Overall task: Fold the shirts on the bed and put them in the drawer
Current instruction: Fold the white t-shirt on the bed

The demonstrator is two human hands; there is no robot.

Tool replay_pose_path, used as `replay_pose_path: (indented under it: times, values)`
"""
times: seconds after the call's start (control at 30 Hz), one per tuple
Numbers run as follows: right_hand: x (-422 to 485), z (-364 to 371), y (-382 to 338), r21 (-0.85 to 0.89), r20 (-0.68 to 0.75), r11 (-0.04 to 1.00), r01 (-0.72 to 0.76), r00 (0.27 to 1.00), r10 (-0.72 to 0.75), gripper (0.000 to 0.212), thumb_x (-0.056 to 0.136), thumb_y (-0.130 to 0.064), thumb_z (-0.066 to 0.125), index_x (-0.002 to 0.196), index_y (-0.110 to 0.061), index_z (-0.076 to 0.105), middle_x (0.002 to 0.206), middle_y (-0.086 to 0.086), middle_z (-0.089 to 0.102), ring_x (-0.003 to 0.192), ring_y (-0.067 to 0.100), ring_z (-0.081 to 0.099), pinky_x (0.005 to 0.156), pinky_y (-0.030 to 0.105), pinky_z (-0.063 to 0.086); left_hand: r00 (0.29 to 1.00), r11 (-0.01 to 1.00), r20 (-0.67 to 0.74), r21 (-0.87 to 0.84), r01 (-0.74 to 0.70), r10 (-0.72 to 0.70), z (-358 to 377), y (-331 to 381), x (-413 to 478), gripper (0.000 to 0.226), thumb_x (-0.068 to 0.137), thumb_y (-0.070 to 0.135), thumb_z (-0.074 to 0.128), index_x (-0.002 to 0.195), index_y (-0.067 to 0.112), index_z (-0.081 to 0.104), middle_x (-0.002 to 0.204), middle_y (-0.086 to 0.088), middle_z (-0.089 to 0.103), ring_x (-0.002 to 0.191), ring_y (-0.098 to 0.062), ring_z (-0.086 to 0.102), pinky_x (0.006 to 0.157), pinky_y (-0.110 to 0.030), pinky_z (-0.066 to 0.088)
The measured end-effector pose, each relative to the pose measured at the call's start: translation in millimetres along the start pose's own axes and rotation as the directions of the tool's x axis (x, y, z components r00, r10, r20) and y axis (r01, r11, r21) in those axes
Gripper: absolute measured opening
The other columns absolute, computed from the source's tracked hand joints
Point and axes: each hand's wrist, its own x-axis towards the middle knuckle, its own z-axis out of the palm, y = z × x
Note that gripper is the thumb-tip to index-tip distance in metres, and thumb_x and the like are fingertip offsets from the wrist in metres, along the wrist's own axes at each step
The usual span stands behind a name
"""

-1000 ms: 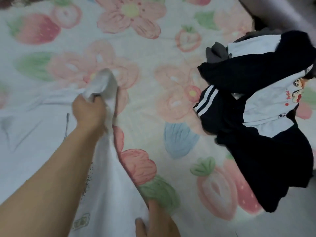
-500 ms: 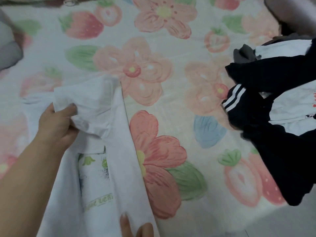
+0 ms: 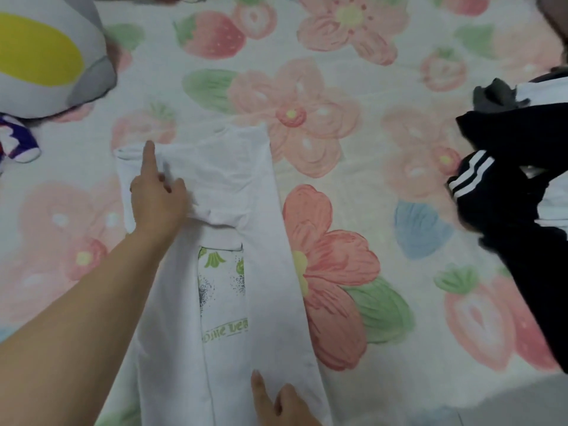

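Note:
A white shirt [image 3: 264, 272] with a green print lies flat on the flowered bedsheet [image 3: 353, 149], both sides folded in over the middle. My left hand [image 3: 156, 195] rests on the folded-in sleeve near the collar end, index finger straight and pointing away, the other fingers bent down onto the cloth. My right hand [image 3: 276, 401] presses the near hem at the bottom edge of the view with straight fingers. A heap of dark and white shirts [image 3: 507, 195] lies at the right edge of the bed.
A grey plush toy with a yellow patch [image 3: 46, 56] sits at the top left, with a small purple and white item [image 3: 17, 139] below it. The bed's edge and grey floor [image 3: 507, 404] show at the bottom right.
My left hand carried the sleeve across to the left, laid it flat over the shirt's body and loosened its grip. The view shifted left, bringing the plush toy in.

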Motion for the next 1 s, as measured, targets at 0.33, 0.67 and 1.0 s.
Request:
replay_pose_path:
  times: [0.33,0.67,1.0]
  values:
    - [67.5,2.5,-0.7,0.092,-0.002,0.994,0.061,0.998,-0.061,0.061,0.098,-0.032,0.012,0.119,-0.012,0.066,0.128,0.008,0.062,0.120,0.029,0.056,0.101,0.036,0.036,0.912,0.823,0.258,0.402,-0.401,0.318,22.1,-51.6,-133.5,0.063,0.095,0.053,0.015,0.139,0.019,0.046,0.154,-0.016,0.028,0.142,-0.040,0.018,0.110,-0.062,0.012]
    - [66.0,43.1,15.9,-0.020,0.044,0.986,0.165,0.985,-0.164,0.056,0.098,-0.038,0.022,0.127,-0.008,0.059,0.137,0.010,0.054,0.127,0.028,0.051,0.108,0.037,0.026,0.936,0.853,0.252,0.402,-0.331,0.244,4.3,-86.7,-170.7,0.075,0.099,0.047,0.006,0.129,-0.007,0.047,0.138,-0.024,0.046,0.146,-0.017,0.006,0.117,-0.027,-0.005]
    - [3.2,71.7,43.9,-0.302,-0.167,0.868,0.394,0.875,-0.455,0.038,0.096,-0.029,0.018,0.108,-0.018,0.053,0.127,0.006,0.063,0.134,0.022,0.036,0.100,0.031,0.030,0.792,0.573,0.372,0.549,-0.609,0.484,-1.4,-147.6,-235.0,0.045,0.097,0.036,0.020,0.107,0.005,0.052,0.149,-0.011,0.039,0.146,-0.019,0.018,0.115,-0.033,0.016]
